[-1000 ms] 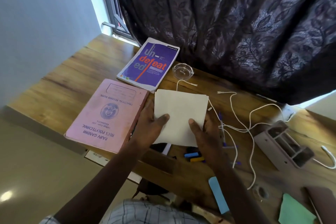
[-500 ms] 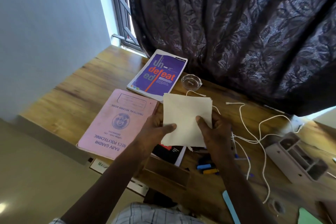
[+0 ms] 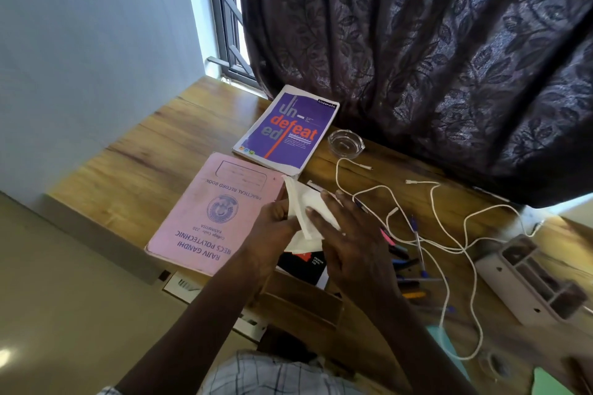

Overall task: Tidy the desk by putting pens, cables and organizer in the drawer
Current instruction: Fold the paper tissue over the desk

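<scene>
Pens (image 3: 414,261) lie scattered on the desk (image 3: 167,151) right of centre, just beside the right hand (image 3: 349,247), under a loose white cable (image 3: 455,234). Organizer (image 3: 536,282) sits at the right edge. Left hand (image 3: 272,234) and right-hand fingers (image 3: 333,205) clamp folded white paper (image 3: 305,212) at centre frame.

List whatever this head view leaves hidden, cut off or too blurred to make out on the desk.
- Drawer: its inside is covered by both forearms.
- Black pad: mostly under the right hand and the white paper.
- Pens: partly behind the right wrist, so no count.
- Organizer: motion-blurred, compartment contents unclear.
- Green sheet: cut by the bottom edge.
- Left hand: fingers hidden under the paper.
</scene>
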